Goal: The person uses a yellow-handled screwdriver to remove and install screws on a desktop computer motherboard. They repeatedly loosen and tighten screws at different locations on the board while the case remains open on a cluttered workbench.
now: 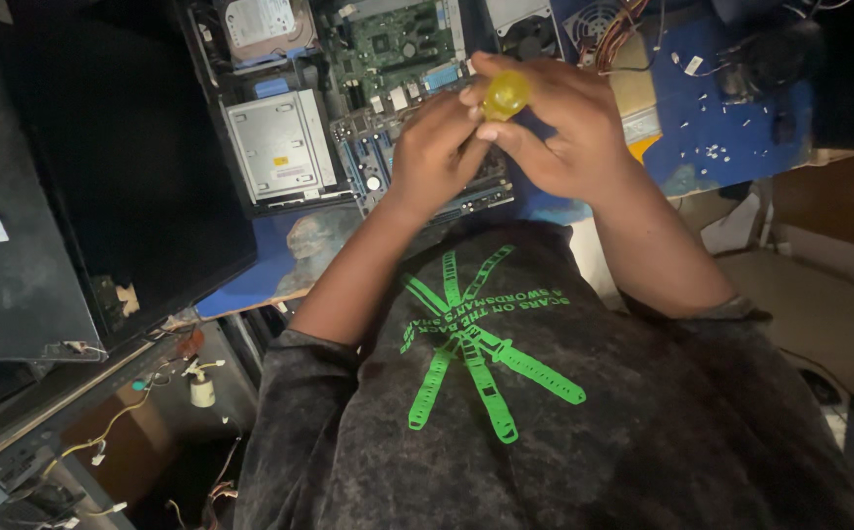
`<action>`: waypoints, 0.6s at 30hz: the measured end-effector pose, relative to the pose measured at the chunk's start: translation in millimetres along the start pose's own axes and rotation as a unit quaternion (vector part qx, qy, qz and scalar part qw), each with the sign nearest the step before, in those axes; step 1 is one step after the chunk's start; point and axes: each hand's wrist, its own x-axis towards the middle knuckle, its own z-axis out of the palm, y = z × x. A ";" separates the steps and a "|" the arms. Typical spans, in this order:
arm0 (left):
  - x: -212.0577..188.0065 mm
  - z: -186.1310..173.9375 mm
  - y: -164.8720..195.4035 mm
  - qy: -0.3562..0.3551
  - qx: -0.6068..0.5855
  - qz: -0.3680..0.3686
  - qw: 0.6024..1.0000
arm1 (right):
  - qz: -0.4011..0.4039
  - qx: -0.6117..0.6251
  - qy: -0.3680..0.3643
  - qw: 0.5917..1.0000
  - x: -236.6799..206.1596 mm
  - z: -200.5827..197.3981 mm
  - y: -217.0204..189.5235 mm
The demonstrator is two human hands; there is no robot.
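My right hand (564,128) is wrapped around a tool with a translucent yellow handle (505,94), most likely a screwdriver; its shaft is hidden by my fingers. My left hand (434,152) meets it from the left, fingertips touching the lower part of the handle. Both hands hover above an open computer case (206,118) lying on a blue mat (731,118). Inside the case lie a green-and-blue motherboard (398,49) and a silver drive bay (280,147).
A hard drive (260,25) sits at the case's top left. A black side panel (15,245) lies to the left. Small screws (712,152) and a bundle of wires (613,29) rest on the mat at right. Loose cables (113,432) hang below the desk edge.
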 end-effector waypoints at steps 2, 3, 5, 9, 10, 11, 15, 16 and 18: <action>-2.0 0.3 -2.3 -0.004 -0.011 -0.011 1.000 | 0.014 0.000 -0.004 1.000 -1.5 0.6 1.4; -2.4 0.5 -2.8 -0.003 -0.011 -0.011 1.000 | 0.020 0.000 -0.005 1.000 -1.9 0.7 1.8; -2.2 1.0 -3.0 -0.001 -0.014 -0.010 1.000 | 0.019 -0.009 -0.011 1.000 -1.8 0.6 2.4; -2.1 1.6 -2.0 -0.005 -0.022 -0.021 1.000 | 0.012 -0.008 -0.013 1.000 -1.4 1.9 3.9; -2.2 2.1 -1.9 -0.006 -0.022 -0.023 0.999 | 0.017 -0.006 -0.012 1.000 -1.7 1.9 4.3; -2.3 2.5 -1.9 -0.007 -0.021 -0.026 0.999 | 0.022 -0.004 -0.011 1.000 -2.1 2.1 4.7; -2.2 4.3 -3.8 -0.003 -0.019 -0.015 1.000 | 0.017 0.000 -0.014 1.000 -4.1 1.3 6.6; -2.1 4.8 -4.2 -0.002 -0.022 -0.015 1.000 | 0.019 -0.002 -0.013 1.000 -4.4 1.3 7.0; -2.4 5.4 -4.8 -0.002 -0.026 -0.014 1.000 | 0.024 -0.005 -0.012 1.000 -4.7 1.4 7.7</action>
